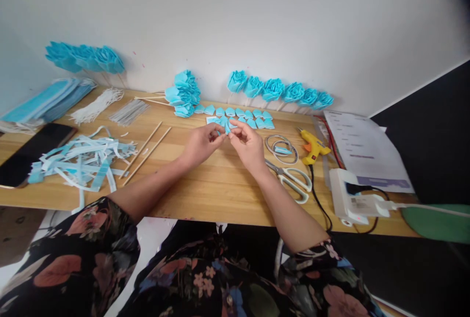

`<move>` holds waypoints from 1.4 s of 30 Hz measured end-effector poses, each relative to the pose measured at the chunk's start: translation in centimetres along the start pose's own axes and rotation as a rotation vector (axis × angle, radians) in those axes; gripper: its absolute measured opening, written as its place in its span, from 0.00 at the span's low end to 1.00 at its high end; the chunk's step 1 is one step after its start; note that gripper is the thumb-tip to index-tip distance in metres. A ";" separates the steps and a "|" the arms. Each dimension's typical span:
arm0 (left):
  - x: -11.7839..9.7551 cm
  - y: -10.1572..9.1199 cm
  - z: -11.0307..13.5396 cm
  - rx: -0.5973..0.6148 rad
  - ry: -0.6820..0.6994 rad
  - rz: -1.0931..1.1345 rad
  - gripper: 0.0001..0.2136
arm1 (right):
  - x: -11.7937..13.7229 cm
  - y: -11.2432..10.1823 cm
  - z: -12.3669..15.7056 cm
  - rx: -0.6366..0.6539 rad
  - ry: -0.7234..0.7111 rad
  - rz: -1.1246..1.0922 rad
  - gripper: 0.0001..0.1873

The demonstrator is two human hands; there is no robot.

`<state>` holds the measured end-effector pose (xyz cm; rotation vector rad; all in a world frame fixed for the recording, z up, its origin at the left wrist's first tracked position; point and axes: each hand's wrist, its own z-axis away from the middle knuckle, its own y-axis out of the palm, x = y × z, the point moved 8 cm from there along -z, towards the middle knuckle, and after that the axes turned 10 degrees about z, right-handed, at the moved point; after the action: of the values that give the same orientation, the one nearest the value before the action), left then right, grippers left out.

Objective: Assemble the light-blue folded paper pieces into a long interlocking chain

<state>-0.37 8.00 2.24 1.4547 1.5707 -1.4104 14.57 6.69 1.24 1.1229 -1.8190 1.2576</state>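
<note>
Petal piece (224,127), blue, pinched between left hand (201,144) and right hand (250,147) (likely light, soft, creasable); grip edges gently, over desk (205,192).

soft, even light fills the scene, bright on the white wall (257,23) and the wooden table (220,190), with only faint shadows under the left hand (200,145) and right hand (249,147) and no harsh glare. the wide lens bows the table edge and stretches the corners, and the top right corner darkens. the blue petal (224,128) between the fingertips is too small to show crisply.
</note>
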 end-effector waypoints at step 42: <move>-3.4 -9.7 0.1 -0.184 0.029 -0.227 0.06 | -2.4 -0.8 -1.0 -0.005 0.236 -0.321 0.24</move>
<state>-8.70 8.19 8.35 1.2251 1.8784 -1.3303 16.33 8.17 -0.23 1.1561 -1.4044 1.1407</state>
